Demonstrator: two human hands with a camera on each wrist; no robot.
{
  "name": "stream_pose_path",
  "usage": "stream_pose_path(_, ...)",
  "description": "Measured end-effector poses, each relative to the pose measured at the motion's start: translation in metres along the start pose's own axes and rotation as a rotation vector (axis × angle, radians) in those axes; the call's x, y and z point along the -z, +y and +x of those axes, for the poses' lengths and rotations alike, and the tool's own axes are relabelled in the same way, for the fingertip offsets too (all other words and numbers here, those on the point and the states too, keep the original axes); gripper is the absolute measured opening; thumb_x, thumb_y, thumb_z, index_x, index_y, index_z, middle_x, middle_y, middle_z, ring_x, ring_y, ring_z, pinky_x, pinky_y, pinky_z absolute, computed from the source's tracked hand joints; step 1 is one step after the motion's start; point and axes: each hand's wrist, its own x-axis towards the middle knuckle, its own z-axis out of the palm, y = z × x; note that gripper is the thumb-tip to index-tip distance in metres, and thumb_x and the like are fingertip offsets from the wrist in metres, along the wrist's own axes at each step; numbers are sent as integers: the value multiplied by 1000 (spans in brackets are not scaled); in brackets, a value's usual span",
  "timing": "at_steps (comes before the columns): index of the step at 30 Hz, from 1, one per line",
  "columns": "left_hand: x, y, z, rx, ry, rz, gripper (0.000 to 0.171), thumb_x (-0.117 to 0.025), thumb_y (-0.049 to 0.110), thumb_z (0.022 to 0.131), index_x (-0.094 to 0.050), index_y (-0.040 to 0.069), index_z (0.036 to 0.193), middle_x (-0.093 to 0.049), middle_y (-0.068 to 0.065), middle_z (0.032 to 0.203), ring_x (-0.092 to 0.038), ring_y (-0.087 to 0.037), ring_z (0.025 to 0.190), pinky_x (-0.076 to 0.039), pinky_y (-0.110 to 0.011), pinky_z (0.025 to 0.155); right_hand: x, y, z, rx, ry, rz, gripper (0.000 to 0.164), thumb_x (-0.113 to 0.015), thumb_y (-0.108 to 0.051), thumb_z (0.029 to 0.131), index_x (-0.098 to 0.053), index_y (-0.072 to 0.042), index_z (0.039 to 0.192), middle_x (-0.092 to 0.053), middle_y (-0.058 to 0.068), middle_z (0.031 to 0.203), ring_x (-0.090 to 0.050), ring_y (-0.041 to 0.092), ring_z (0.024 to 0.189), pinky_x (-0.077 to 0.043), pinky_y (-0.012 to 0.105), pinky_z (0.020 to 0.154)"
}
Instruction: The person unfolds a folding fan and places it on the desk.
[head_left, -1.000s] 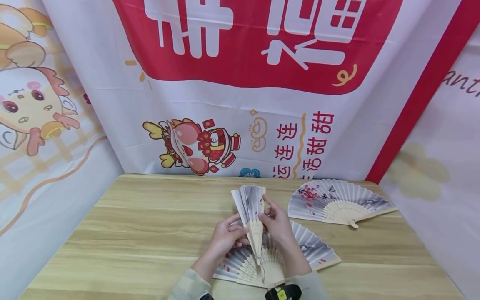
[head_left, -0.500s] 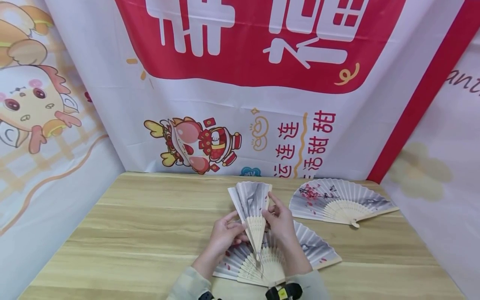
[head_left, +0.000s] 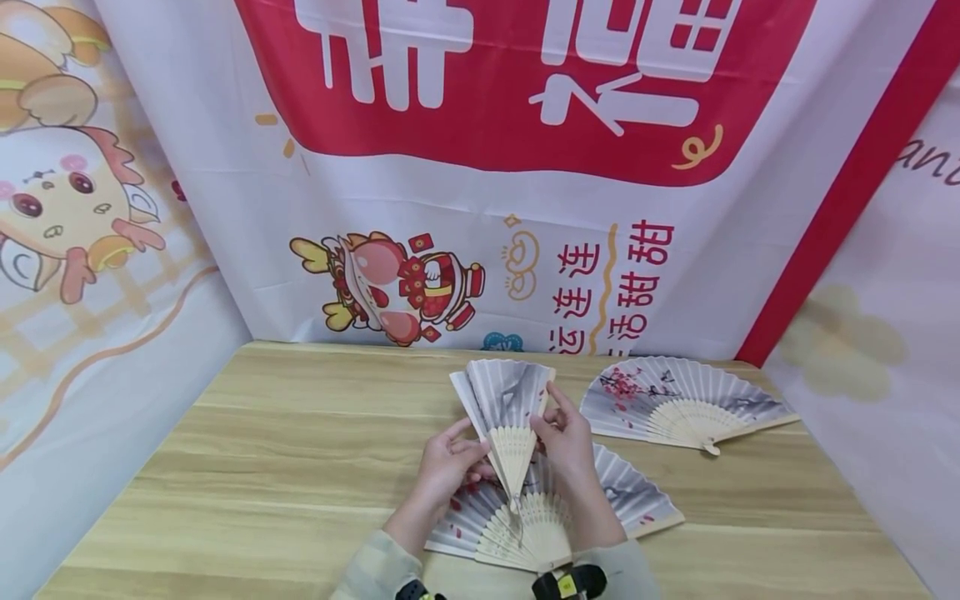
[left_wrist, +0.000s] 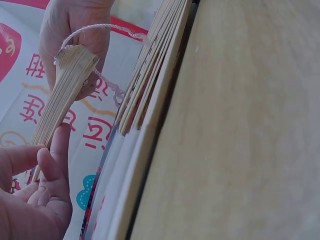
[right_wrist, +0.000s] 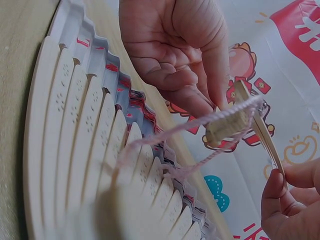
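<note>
A partly spread folding fan [head_left: 510, 400], grey paper on pale wooden ribs, is held up between both hands. My left hand [head_left: 446, 467] pinches its left side with thumb and fingers. On the opposite side my right hand [head_left: 566, 437] pinches the outer rib. In the right wrist view a pink cord [right_wrist: 195, 120] loops from the pivot end of the ribs. A second, opened fan [head_left: 637, 492] lies on the table beneath the hands, partly hidden by the right forearm. Its wooden ribs [right_wrist: 75, 115] show close up in that same wrist view.
Another opened fan [head_left: 667, 404] with pink blossoms lies at the back right of the wooden table [head_left: 262, 467]. A printed cloth [head_left: 420, 192] hangs behind the table's back edge, and more printed cloth covers both sides.
The held fan has spread wider. Its right edge has moved right with my right hand, and its upper left edge has shifted slightly left. The two fans on the table lie as before.
</note>
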Motion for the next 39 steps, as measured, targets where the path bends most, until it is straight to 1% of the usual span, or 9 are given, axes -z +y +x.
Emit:
stream_pose_path(4,1,0,1,-5,4,-13,71,-65,4,92,-29,-3,152,-75,-12,98,-67,-7,59,-51,-14,53,0,0,2,-17,23,23,65,-61,6,92,-41,-12,151,-53,-3,81,-49,5,64,-49,17,56)
stream_pose_path(7,2,0,1,-8,14,-19,70,-64,3,92,-29,-2,152,-75,-9,95,-67,-8,61,-51,-14,53,1,-1,2,-23,30,54,67,-61,7,92,-38,-10,152,-52,-4,79,-49,5,64,-49,17,55)
stream_pose_path(13,1,0,1,5,42,-36,69,-63,3,93,-29,-1,152,-74,-3,91,-69,-9,62,-51,-15,54,2,1,3,-37,40,85,69,-60,9,91,-37,-10,153,-51,-4,78,-50,5,65,-51,18,56)
stream_pose_path(20,2,0,2,-1,72,-70,72,-64,2,92,-27,-3,153,-75,-6,93,-67,-8,59,-51,-14,52,4,0,3,-39,58,94,71,-61,9,91,-34,-10,154,-52,-2,78,-52,6,65,-53,18,57)
stream_pose_path(22,2,1,1,5,80,-73,73,-65,3,92,-26,-2,153,-75,-5,93,-68,-8,60,-52,-14,52,4,-1,3,-42,65,100,71,-61,9,91,-34,-10,154,-52,-2,78,-52,6,65,-53,18,57)
stream_pose_path(26,2,2,1,3,79,-81,73,-66,3,92,-26,-2,153,-74,-5,92,-69,-10,62,-52,-14,52,4,-2,4,-45,72,108,71,-61,9,91,-35,-9,154,-52,-2,77,-52,7,62,-51,17,55)
stream_pose_path(30,3,2,0,-6,81,-78,73,-65,3,92,-25,-2,153,-74,-6,94,-69,-10,63,-53,-15,53,4,-2,4,-51,79,112,71,-61,9,91,-34,-11,154,-51,-2,78,-50,7,62,-51,17,55)
stream_pose_path(39,4,2,0,-3,110,-85,73,-65,3,92,-27,0,154,-73,-10,99,-68,-9,64,-53,-15,55,6,-2,3,-35,95,180,75,-60,10,91,-29,-11,156,-50,-4,78,-51,3,63,-52,17,57)
